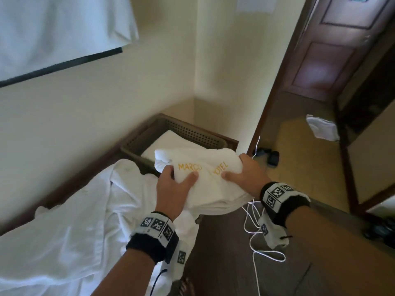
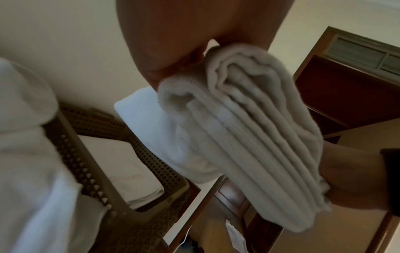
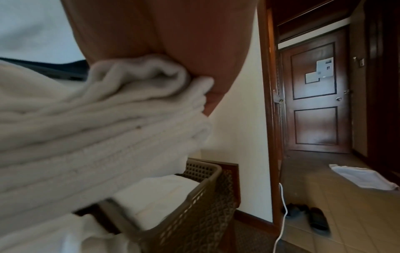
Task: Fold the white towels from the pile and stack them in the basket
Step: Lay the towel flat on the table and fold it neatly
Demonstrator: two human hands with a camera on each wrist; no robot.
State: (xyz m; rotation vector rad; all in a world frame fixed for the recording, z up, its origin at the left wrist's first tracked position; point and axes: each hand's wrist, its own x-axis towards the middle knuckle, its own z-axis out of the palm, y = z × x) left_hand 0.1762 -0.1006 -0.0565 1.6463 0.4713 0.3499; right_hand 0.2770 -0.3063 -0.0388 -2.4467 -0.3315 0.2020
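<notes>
Our fingers [image 1: 193, 177] are curled round a folded towel [image 1: 205, 178], left hand [image 1: 171, 189] pinching its near-left end and right hand [image 1: 245, 174] its right end, so its long axis runs left to right between us. We hold it in the air just above the near rim of the basket [image 1: 136, 144], which sits ahead against the wall with another towel [image 2: 121, 164] flat inside; we judge the drop lies forward and down, both hands about equally near. The pile [image 1: 74, 221] on the bed crowds the basket's near-left corner, and a cable [image 1: 256, 242] dangles below our right wrist.
</notes>
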